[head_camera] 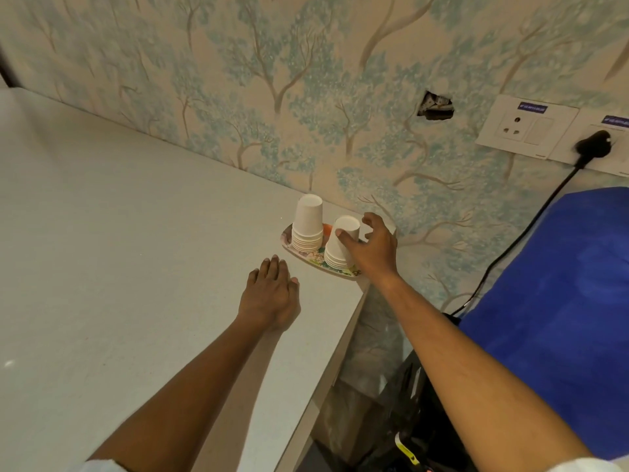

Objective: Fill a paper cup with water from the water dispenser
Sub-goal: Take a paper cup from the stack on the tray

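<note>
White paper cups (pixel 308 222) stand in two stacks on a tray (pixel 322 265) with a pale floral print; a small orange object (pixel 327 228) shows between the stacks. The counter (pixel 136 250) is plain off-white. The wallpaper (pixel 306 80) bears pale blue-green trees with grey-brown trunks on a cream ground. White sockets (pixel 526 126) carry blue labels; the plug (pixel 594 144) and its cord are black. A vivid blue cover (pixel 561 284) fills the right side.
</note>
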